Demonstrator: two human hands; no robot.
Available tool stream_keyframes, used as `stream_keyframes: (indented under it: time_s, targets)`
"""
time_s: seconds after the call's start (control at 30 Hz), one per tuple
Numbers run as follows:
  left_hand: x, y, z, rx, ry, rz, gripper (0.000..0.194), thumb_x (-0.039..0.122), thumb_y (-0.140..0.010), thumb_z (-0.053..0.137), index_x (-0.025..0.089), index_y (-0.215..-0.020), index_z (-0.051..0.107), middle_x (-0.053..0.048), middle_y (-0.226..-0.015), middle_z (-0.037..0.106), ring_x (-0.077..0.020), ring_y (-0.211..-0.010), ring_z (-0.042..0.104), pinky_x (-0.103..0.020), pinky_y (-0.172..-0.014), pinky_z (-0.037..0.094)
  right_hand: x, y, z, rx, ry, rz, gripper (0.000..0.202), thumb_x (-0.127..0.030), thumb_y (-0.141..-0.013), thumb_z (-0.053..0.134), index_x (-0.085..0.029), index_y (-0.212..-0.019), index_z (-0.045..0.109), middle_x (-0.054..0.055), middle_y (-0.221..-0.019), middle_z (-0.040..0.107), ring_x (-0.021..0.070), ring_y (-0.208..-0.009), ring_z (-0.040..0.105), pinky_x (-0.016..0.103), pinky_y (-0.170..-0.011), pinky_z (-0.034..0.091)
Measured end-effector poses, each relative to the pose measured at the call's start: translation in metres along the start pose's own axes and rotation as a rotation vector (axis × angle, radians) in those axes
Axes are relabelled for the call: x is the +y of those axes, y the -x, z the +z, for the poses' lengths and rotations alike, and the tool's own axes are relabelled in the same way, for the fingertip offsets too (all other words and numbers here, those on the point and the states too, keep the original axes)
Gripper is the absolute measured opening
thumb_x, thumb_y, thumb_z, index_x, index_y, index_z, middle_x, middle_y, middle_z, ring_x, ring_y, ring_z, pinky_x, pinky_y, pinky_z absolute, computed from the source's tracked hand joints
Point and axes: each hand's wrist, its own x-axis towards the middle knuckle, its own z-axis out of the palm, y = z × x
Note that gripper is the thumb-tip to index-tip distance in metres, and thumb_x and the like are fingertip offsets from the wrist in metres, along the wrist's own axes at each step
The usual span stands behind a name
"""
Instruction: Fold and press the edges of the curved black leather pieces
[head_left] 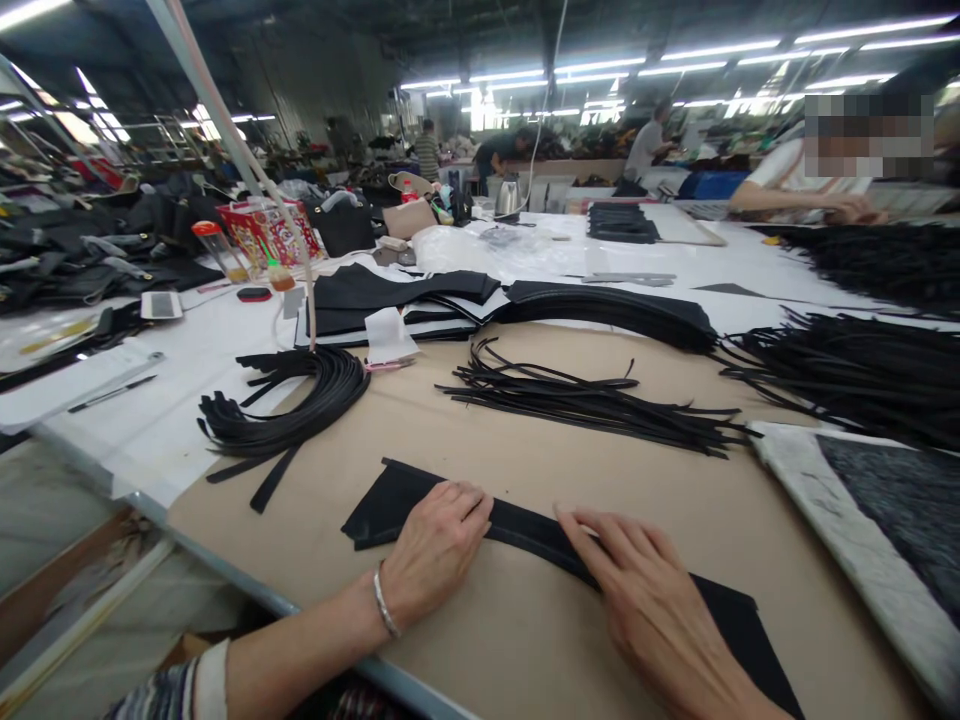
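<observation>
A long curved black panel (525, 530), leather-like and flared at both ends, lies flat on the tan board (480, 640) in front of me. My left hand (442, 540), with a silver bracelet at the wrist, has its fingers curled together over the panel's narrow part, left of its middle. My right hand (652, 590) rests on the panel further right, fingers stretched out and fingertips at its upper edge. That hand and forearm cover some of the panel's right half. Beyond the panel lies a loose bunch of thin black strips (600, 405).
A coiled bundle of black strips (330, 400) lies at left. Stacked black curved panels (607, 310) stand behind. At right are a heap of black strips (862, 370) and a pale-edged slab (810, 520). A pole (217, 100) rises at left. A co-worker (817, 180) sits across.
</observation>
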Motion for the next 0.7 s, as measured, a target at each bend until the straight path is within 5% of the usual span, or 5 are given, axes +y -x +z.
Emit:
stream_keyframes:
  time_s: [0.13, 0.37, 0.57, 0.7]
  targets:
    - [-0.003, 0.002, 0.004, -0.006, -0.059, 0.049, 0.028, 0.017, -0.094, 0.042, 0.011, -0.12, 0.051, -0.008, -0.109, 0.062, -0.0202, -0.103, 0.055, -0.037, -0.096, 0.045, -0.02, -0.025, 0.024, -0.062, -0.074, -0.04, 0.058, 0.002, -0.074, 0.043, -0.016, -0.129, 0.051, 0.009, -0.114, 0.061, 0.023, -0.098, 0.054, 0.038, -0.088, 0.045]
    - [-0.038, 0.021, -0.004, -0.017, -0.098, 0.033, 0.032, 0.025, -0.096, 0.044, 0.012, -0.124, 0.049, -0.009, -0.118, 0.061, -0.0199, -0.112, 0.054, -0.037, -0.1, 0.04, -0.012, -0.011, 0.033, -0.069, -0.02, -0.054, 0.067, 0.005, -0.072, 0.04, -0.016, -0.135, 0.043, 0.007, -0.118, 0.06, 0.0235, -0.103, 0.053, 0.045, -0.091, 0.04]
    - [-0.084, 0.052, -0.021, -0.008, -0.174, -0.152, 0.03, 0.026, -0.096, 0.043, 0.016, -0.122, 0.053, -0.008, -0.115, 0.062, -0.0211, -0.111, 0.053, -0.041, -0.101, 0.037, -0.013, -0.012, 0.033, -0.027, -0.001, -0.073, 0.066, 0.004, -0.073, 0.038, -0.016, -0.136, 0.04, 0.005, -0.117, 0.061, 0.0231, -0.104, 0.053, 0.048, -0.09, 0.036]
    - [-0.094, 0.061, -0.032, 0.087, -0.2, -0.402, 0.02, 0.023, -0.094, 0.045, 0.018, -0.102, 0.062, -0.007, -0.104, 0.062, -0.0244, -0.107, 0.052, -0.045, -0.096, 0.039, -0.012, -0.013, 0.036, 0.045, 0.035, -0.098, 0.063, 0.002, -0.073, 0.037, -0.017, -0.133, 0.041, 0.005, -0.114, 0.064, 0.0234, -0.101, 0.055, 0.048, -0.088, 0.036]
